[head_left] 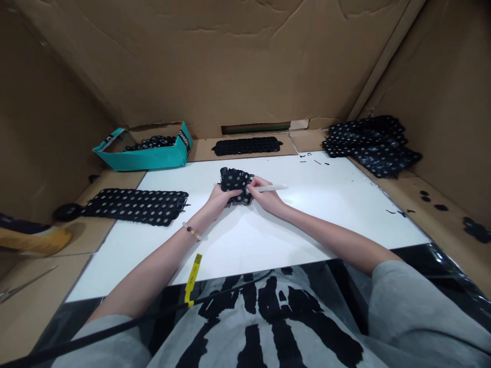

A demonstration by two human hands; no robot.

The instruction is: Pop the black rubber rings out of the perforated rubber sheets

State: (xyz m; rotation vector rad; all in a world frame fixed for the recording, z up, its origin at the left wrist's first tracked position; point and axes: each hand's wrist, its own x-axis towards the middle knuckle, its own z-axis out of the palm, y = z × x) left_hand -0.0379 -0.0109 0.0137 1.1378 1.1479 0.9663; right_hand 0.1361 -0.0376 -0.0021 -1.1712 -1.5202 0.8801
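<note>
Looking down from my head, I see my left hand (pixel 219 200) gripping a folded black perforated sheet (pixel 235 183) above a white board (pixel 307 225), fingers pressed together against it. My right hand (pixel 265 196) touches the sheet too, its fingers (pixel 256 185) pinching a white stylus (pixel 273 188) that points right. A stack of dotted sheets (pixel 134 207) lies left, another sheet (pixel 247 146) far, a teal box (pixel 146 158) far left, and a loose pile (pixel 372 145) far right.
</note>
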